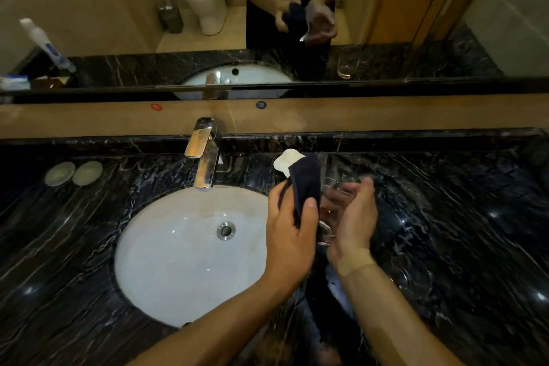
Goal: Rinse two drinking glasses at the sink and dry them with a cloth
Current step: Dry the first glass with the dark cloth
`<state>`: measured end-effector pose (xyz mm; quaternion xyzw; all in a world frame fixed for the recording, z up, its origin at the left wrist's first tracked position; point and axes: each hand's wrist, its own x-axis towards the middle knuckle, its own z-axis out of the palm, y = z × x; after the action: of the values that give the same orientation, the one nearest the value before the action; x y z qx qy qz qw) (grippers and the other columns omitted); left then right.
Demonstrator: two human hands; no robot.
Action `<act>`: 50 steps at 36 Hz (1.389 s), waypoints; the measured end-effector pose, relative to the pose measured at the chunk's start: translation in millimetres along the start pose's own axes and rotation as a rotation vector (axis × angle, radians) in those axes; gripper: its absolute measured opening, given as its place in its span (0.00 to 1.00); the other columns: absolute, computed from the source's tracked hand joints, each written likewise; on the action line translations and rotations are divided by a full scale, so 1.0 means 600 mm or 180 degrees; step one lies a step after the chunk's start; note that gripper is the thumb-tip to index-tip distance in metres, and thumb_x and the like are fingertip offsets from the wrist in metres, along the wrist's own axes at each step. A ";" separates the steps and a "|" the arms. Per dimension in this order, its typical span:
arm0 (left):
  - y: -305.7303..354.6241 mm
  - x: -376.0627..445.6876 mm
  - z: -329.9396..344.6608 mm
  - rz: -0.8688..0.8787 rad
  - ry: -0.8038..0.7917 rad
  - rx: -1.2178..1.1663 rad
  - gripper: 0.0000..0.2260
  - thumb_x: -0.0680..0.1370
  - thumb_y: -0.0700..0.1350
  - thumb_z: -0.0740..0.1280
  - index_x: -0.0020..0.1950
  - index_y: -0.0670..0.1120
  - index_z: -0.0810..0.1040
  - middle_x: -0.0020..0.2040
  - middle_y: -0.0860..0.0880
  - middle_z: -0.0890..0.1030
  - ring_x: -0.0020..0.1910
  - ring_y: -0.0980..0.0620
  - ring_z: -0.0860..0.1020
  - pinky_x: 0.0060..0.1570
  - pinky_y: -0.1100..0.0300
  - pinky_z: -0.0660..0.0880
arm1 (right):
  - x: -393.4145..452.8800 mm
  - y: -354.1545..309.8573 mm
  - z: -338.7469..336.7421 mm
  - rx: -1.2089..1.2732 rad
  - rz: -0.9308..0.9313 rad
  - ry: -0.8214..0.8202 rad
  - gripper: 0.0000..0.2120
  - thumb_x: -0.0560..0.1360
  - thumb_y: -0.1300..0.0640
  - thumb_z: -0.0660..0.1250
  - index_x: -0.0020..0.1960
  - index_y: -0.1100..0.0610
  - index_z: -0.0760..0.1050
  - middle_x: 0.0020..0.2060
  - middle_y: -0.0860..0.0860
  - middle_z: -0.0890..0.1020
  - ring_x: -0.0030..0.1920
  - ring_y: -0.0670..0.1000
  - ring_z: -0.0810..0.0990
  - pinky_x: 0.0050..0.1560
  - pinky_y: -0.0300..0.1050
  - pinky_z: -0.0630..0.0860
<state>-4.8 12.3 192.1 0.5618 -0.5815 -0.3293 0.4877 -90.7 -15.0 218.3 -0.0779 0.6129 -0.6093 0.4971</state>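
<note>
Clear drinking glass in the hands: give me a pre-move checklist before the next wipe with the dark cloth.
1. Right hand holds the clear drinking glass: ok.
2. Left hand grips the dark navy cloth: ok.
3. Cloth touching the glass: cannot tell, the hands hide the contact.
4. Chrome tap running no water: ok.
5. Second clear glass standing on the black marble counter: cannot tell, faint outline only behind the cloth.
6. Glass held over the counter, beside the white oval basin: ok.
</note>
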 end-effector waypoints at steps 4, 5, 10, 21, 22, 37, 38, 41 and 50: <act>-0.009 -0.007 0.001 0.0298 -0.0001 0.0342 0.17 0.82 0.57 0.56 0.71 0.62 0.65 0.67 0.60 0.65 0.63 0.68 0.70 0.55 0.77 0.67 | -0.007 0.007 -0.003 -0.0386 -0.0087 -0.0327 0.27 0.80 0.34 0.53 0.51 0.56 0.78 0.45 0.53 0.86 0.42 0.50 0.86 0.43 0.47 0.79; -0.010 -0.007 0.001 0.0369 -0.0017 0.0410 0.18 0.82 0.57 0.56 0.72 0.61 0.65 0.69 0.59 0.63 0.63 0.69 0.68 0.56 0.78 0.66 | -0.011 0.010 -0.005 -0.0496 -0.0064 -0.0514 0.27 0.78 0.32 0.55 0.55 0.54 0.78 0.48 0.51 0.86 0.46 0.49 0.85 0.44 0.46 0.80; -0.015 -0.016 -0.001 0.0847 -0.0215 0.0649 0.20 0.83 0.60 0.53 0.74 0.59 0.63 0.75 0.53 0.60 0.67 0.55 0.71 0.60 0.70 0.70 | -0.020 -0.005 0.003 -0.0066 0.0107 -0.0636 0.19 0.76 0.45 0.68 0.57 0.59 0.75 0.53 0.59 0.82 0.50 0.55 0.83 0.52 0.52 0.81; 0.003 -0.023 0.009 0.0403 0.0251 -0.0036 0.17 0.77 0.52 0.63 0.65 0.64 0.72 0.64 0.53 0.71 0.63 0.62 0.72 0.60 0.67 0.71 | 0.009 -0.014 -0.024 0.0384 0.0704 -0.1091 0.14 0.76 0.52 0.58 0.44 0.56 0.81 0.37 0.54 0.83 0.35 0.52 0.79 0.34 0.42 0.75; 0.006 -0.015 0.008 0.0180 0.0234 -0.0196 0.16 0.76 0.54 0.62 0.63 0.67 0.73 0.61 0.54 0.73 0.61 0.60 0.74 0.58 0.64 0.73 | 0.009 -0.014 -0.026 0.0352 0.0724 -0.1119 0.15 0.76 0.51 0.57 0.44 0.55 0.81 0.36 0.54 0.84 0.31 0.50 0.79 0.30 0.39 0.74; -0.026 0.070 -0.024 -0.2528 -0.0708 -0.1521 0.21 0.72 0.54 0.64 0.50 0.37 0.81 0.43 0.39 0.82 0.40 0.44 0.80 0.40 0.50 0.75 | 0.003 0.026 -0.035 -0.0551 -0.0293 -0.1460 0.32 0.58 0.59 0.80 0.61 0.56 0.75 0.59 0.57 0.80 0.56 0.52 0.82 0.55 0.49 0.80; -0.030 0.071 -0.028 -0.2608 -0.0850 -0.1506 0.23 0.71 0.55 0.64 0.52 0.37 0.80 0.45 0.38 0.81 0.42 0.42 0.79 0.43 0.47 0.73 | 0.005 0.028 -0.035 -0.0603 -0.0381 -0.1435 0.32 0.58 0.58 0.80 0.60 0.55 0.76 0.58 0.57 0.80 0.55 0.51 0.83 0.52 0.45 0.80; -0.042 0.076 -0.035 -0.2760 -0.1230 -0.1571 0.21 0.73 0.55 0.64 0.54 0.40 0.82 0.48 0.37 0.82 0.45 0.41 0.80 0.46 0.47 0.75 | 0.010 0.032 -0.036 -0.0625 -0.0538 -0.1460 0.32 0.56 0.54 0.81 0.59 0.54 0.77 0.56 0.56 0.81 0.55 0.52 0.83 0.50 0.42 0.80; -0.109 0.051 -0.077 -0.3484 -0.2427 -0.1194 0.19 0.79 0.51 0.61 0.58 0.36 0.77 0.47 0.33 0.80 0.36 0.42 0.78 0.37 0.55 0.77 | 0.081 0.027 -0.051 -0.2044 -0.1898 -0.1120 0.33 0.58 0.49 0.84 0.60 0.48 0.75 0.56 0.49 0.79 0.56 0.50 0.78 0.56 0.38 0.73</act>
<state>63.8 -20.2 151.3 0.5255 -0.2785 -0.7975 0.1018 -127.8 -24.8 173.1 -0.5024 0.6276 -0.4826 0.3475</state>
